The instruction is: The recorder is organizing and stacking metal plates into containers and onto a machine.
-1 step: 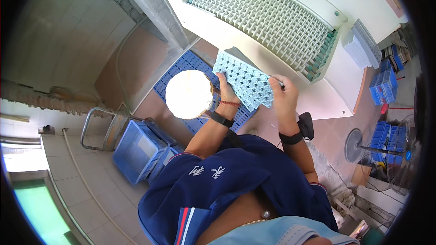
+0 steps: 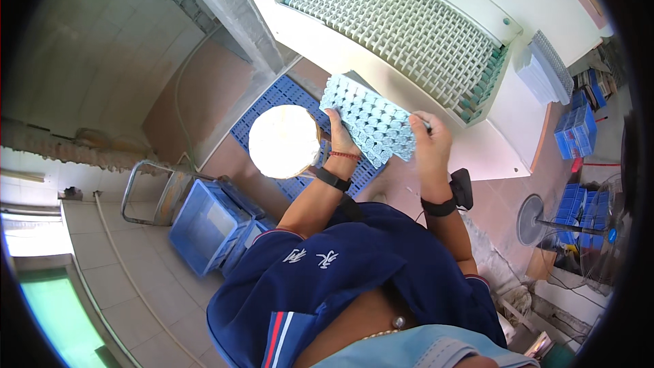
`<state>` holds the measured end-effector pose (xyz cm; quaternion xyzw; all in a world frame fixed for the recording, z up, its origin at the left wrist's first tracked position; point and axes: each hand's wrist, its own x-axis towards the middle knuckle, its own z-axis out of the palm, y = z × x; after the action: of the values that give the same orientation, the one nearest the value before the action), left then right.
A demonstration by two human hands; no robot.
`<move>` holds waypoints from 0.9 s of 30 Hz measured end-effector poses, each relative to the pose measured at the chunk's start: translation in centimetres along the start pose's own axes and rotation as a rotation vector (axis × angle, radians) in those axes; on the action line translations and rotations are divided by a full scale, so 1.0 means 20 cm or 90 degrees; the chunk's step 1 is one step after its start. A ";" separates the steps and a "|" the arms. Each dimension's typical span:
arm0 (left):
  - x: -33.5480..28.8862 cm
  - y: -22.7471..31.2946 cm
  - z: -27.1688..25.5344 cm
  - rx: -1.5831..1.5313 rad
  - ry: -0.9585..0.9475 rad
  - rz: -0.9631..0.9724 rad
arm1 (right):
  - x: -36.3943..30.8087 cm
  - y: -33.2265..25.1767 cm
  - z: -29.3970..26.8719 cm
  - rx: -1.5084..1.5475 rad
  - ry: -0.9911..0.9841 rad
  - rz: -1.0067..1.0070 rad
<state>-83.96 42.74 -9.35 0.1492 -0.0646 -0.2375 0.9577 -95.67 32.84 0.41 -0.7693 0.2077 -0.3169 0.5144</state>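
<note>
At the left edge of the light-blue studded stack (image 2: 373,119), the left hand (image 2: 345,140) is gripping with its thumb lying over the near face, its other fingers hiding mostly behind; at the right end, the right hand (image 2: 436,146) is pinching the edge, thumb foremost. The stack, apparently several loose layers, is hanging tilted in mid-air before the body, and its lower edge is showing uneven. For sound handling, in my judgement, the left hand should be carrying the weight while the right is working the edge lightly; tight pinching would be risking bent studs, and a slack left grip would be letting layers slide. Beyond, a white machine (image 2: 306,31) is presenting a bed of pale rods (image 2: 402,34), its near corner standing close to the right hand, so the knuckles should be clearing it. Leftward, a bright round white top (image 2: 283,141) is sitting near the left wrist, partly covering a blue pallet (image 2: 267,99) from view.
</note>
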 end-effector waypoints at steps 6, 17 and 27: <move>0.05 0.00 -0.12 -0.039 0.013 -0.052 | 0.21 0.15 -0.52 0.339 0.181 0.046; 0.07 0.01 -0.06 0.035 0.037 -0.019 | 0.44 0.56 -1.68 0.222 0.248 0.099; 0.14 0.00 0.07 -0.040 0.040 0.118 | 0.52 0.63 -1.64 -0.494 0.273 -0.077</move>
<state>-81.79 41.13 -7.76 0.1199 -0.0404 -0.1454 0.9813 -111.12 -0.30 0.55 -0.8330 0.3677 -0.3976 0.1135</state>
